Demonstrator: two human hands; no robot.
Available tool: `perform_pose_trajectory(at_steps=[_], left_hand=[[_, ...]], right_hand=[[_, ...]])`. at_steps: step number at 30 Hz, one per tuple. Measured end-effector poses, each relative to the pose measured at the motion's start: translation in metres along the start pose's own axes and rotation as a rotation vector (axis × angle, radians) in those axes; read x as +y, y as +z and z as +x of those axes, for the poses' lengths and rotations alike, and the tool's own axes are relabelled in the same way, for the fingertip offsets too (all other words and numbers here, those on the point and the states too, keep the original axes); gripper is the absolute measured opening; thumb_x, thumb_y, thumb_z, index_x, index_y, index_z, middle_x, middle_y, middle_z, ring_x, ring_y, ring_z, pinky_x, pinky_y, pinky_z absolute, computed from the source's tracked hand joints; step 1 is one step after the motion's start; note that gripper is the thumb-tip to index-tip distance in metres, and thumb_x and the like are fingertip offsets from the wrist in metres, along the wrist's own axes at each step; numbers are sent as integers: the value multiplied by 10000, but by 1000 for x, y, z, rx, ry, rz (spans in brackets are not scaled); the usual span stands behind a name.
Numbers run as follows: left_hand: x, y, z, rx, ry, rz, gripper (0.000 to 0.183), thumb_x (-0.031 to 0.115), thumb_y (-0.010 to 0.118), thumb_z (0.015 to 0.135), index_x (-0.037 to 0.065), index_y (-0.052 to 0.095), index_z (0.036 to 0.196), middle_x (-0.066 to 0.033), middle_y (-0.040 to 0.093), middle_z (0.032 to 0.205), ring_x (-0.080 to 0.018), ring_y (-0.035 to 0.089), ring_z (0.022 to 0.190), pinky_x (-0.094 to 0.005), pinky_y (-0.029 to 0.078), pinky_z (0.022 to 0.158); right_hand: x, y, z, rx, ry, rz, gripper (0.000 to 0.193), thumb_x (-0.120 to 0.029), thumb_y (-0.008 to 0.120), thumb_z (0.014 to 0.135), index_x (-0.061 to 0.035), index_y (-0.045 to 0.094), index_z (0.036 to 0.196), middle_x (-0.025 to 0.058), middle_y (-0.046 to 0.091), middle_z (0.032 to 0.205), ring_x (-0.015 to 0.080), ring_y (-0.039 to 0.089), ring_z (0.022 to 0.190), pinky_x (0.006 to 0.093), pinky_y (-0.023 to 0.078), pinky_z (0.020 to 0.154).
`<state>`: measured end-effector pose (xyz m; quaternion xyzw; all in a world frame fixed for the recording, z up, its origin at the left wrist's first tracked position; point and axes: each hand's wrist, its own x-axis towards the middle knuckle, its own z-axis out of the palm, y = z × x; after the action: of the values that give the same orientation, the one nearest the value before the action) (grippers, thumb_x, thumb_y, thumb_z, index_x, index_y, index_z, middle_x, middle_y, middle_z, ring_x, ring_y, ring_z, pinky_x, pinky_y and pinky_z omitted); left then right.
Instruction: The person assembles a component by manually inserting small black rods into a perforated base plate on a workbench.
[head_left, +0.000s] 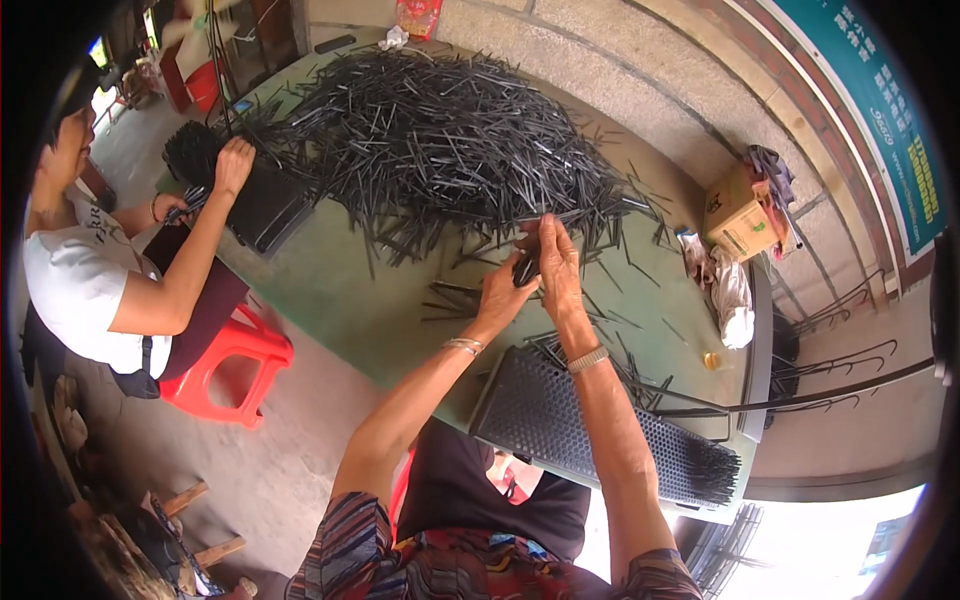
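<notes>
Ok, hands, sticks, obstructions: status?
Left hand holding black sticks; right hand close alongside. Loose stick pile ahead. Perforated black rack below right forearm; nothing visibly blocking.

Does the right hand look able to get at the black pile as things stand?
Probably yes: the right hand is at the near edge of the pile, with nothing visible blocking it; the left hand sits alongside.
</notes>
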<state>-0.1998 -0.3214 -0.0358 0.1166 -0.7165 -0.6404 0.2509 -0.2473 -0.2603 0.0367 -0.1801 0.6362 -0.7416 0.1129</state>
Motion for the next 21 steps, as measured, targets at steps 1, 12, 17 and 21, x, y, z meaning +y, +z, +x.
perform_pose_trajectory(at_steps=[1,12,17,21], left_hand=[[-1,4,1,4,-9,-3,425,258,704,780,34,546,1105,-186,667,905,-336,656,890,-387,512,727],[-14,10,-1,-111,-37,190,363,312,689,780,4,566,927,-197,641,762,-377,638,766,-437,496,668],[-13,-1,-2,62,-27,-45,292,273,679,808,-4,584,800,-136,605,640,-224,610,602,-350,465,574],[-5,-39,2,302,-281,-409,274,289,684,815,54,587,714,-6,555,577,-89,489,458,-256,377,428]], right_hand=[[-2,0,1,15,-12,-32,374,-402,510,964,-70,631,843,-22,571,673,47,474,601,213,389,553],[11,-17,-7,119,74,-93,421,-352,489,973,13,665,863,13,620,744,85,491,690,251,402,651],[-12,-3,11,201,-140,-148,446,-371,501,966,18,662,818,-1,602,724,76,437,662,258,367,621],[-37,18,18,112,-180,-296,378,-314,556,940,9,686,792,-21,616,672,55,427,594,249,355,567]])
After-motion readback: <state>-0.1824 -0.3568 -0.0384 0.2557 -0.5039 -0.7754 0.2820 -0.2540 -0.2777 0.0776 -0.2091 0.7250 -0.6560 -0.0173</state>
